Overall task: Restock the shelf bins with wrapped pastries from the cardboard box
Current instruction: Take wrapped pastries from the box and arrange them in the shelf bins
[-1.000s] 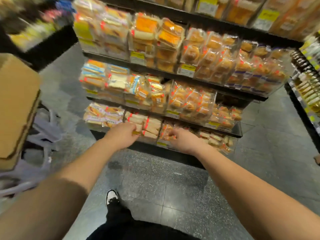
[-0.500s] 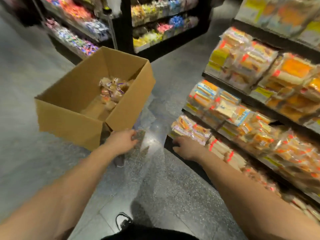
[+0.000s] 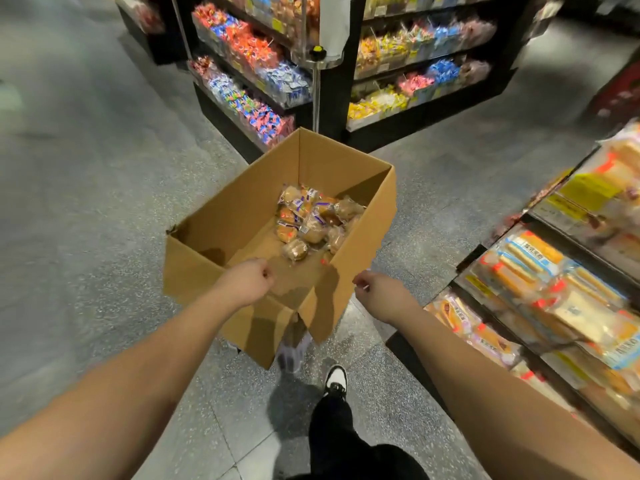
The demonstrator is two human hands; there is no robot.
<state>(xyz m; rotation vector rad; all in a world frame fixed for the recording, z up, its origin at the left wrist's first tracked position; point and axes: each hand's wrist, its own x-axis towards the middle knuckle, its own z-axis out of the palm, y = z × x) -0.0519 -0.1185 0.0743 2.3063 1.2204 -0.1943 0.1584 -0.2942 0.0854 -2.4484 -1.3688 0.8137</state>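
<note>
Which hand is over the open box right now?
The left hand, hanging loosely curled above the cardboard box's near end. The right hand is outside it, past the right wall, over the floor.

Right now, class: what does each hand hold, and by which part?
Nothing: the left hand and right hand hang loosely curled, holding nothing, near the cardboard box.
</note>
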